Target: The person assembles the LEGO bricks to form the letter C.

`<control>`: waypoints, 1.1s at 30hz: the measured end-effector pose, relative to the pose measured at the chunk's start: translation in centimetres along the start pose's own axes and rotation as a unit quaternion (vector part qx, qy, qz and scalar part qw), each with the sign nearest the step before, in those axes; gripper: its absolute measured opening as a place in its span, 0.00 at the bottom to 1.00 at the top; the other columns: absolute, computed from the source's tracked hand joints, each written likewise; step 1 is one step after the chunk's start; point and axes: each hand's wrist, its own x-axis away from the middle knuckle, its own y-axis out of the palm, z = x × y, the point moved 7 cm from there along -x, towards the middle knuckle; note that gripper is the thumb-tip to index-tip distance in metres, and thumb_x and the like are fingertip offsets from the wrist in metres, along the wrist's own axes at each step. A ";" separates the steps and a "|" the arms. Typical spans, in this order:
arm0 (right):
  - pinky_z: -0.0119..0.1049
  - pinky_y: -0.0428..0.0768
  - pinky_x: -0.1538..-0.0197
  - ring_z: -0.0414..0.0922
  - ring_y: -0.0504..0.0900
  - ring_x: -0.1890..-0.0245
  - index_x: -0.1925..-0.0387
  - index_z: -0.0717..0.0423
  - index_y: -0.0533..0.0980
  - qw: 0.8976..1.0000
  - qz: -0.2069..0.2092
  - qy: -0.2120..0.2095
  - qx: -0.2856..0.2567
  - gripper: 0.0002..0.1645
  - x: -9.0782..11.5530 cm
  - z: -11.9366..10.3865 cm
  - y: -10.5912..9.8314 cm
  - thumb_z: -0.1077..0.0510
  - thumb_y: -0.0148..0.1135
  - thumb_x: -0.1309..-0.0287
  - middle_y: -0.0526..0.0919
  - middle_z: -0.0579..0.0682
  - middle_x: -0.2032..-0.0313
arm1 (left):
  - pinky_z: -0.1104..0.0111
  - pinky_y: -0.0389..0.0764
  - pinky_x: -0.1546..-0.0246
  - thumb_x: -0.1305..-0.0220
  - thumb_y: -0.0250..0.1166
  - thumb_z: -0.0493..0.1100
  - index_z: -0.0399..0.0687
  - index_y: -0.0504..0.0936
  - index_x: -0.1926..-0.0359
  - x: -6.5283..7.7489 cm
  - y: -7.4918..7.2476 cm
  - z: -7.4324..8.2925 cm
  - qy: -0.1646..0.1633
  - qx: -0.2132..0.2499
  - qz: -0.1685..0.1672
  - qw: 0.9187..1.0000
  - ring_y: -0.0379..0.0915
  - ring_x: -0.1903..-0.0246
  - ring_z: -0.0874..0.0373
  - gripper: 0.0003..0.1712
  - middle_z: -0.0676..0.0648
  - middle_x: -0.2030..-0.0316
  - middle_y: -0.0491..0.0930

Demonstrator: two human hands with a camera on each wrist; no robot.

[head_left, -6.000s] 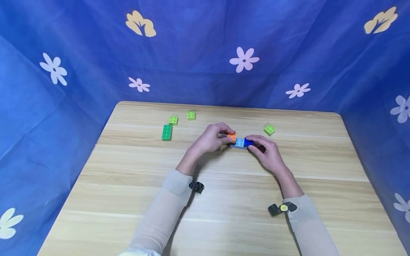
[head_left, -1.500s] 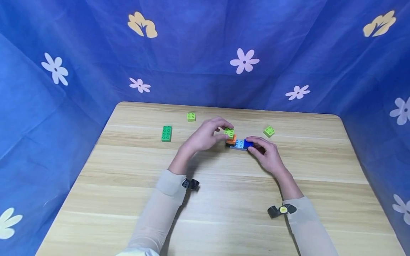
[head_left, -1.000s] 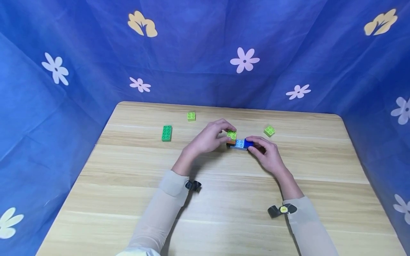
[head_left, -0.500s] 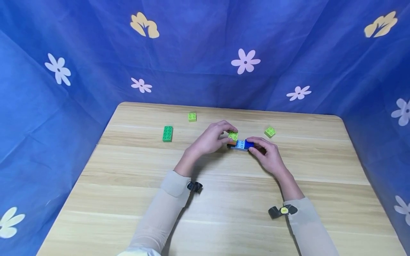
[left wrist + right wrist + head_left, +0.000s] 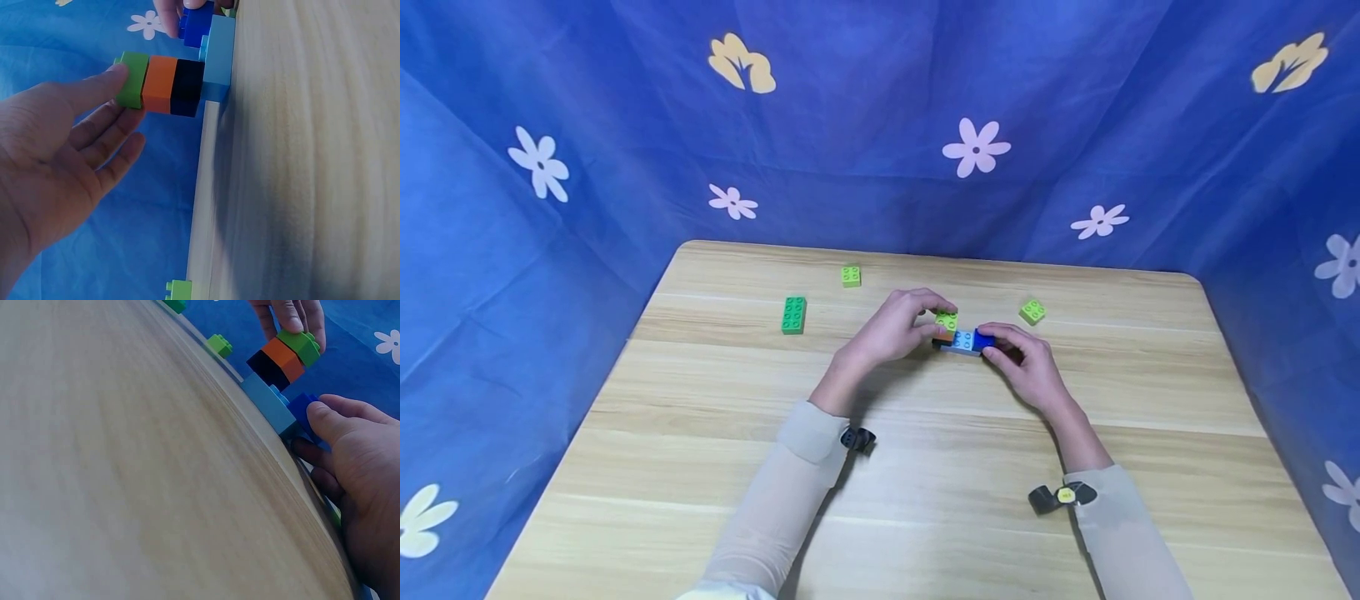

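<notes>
A light blue toy brick [image 5: 219,62] lies on the table as the base of a small build. On its left end stands a stack: a black brick [image 5: 186,89], an orange brick [image 5: 159,85] and a lime green brick [image 5: 132,80] uppermost. My left hand [image 5: 891,327] pinches the lime brick between thumb and fingers, and no gap shows under it. A dark blue brick [image 5: 302,411] sits on the base's right end. Thumb and fingers of my right hand [image 5: 1030,360] grip that dark blue brick, covering part of it.
Further left on the wooden table [image 5: 925,500] lie a longer green brick [image 5: 793,316] and a lime brick [image 5: 851,276]. Another lime brick [image 5: 1032,312] lies just beyond my right hand. A blue flowered cloth [image 5: 850,125] hangs around the table's back and sides.
The left hand has brought a lime brick from beside the green one and lowered it onto the orange brick. In the last half second little moves. The right hand keeps its grip.
</notes>
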 end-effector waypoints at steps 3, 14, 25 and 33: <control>0.26 0.81 0.47 0.58 0.86 0.48 0.41 0.64 0.82 1.000 0.001 0.003 -0.011 0.19 0.0 0.5 0.2 0.72 0.66 0.33 0.86 0.61 0.42 | 0.56 0.82 0.38 0.31 0.73 0.39 0.44 0.87 0.42 0.0 0.0 -0.1 -0.006 -0.004 -0.001 1.000 0.82 0.44 0.54 0.18 0.47 0.46 0.87; 0.24 0.81 0.46 0.54 0.86 0.46 0.40 0.56 0.83 1.000 0.002 0.001 -0.015 0.21 0.0 3.7 0.5 0.70 0.67 0.32 0.86 0.56 0.41 | 0.59 0.80 0.41 0.32 0.74 0.40 0.48 0.88 0.44 0.1 0.0 -0.5 -0.027 0.003 0.009 1.000 0.80 0.45 0.57 0.16 0.52 0.48 0.87; 0.26 0.81 0.44 0.46 0.85 0.44 0.39 0.50 0.84 1.000 -0.006 0.009 -0.022 0.21 0.1 3.8 0.5 0.65 0.68 0.30 0.86 0.50 0.40 | 0.57 0.71 0.32 0.36 0.77 0.42 0.52 0.90 0.46 0.2 -0.1 -0.8 -0.065 0.007 0.016 0.998 0.78 0.44 0.56 0.17 0.55 0.50 0.87; 0.25 0.82 0.44 0.46 0.86 0.46 0.40 0.52 0.84 1.000 0.000 0.008 -0.025 0.21 0.0 4.1 0.3 0.67 0.68 0.31 0.86 0.51 0.40 | 0.59 0.75 0.34 0.35 0.77 0.41 0.48 0.89 0.46 -0.3 0.0 -0.5 -0.054 0.002 0.006 0.998 0.81 0.47 0.57 0.16 0.52 0.51 0.88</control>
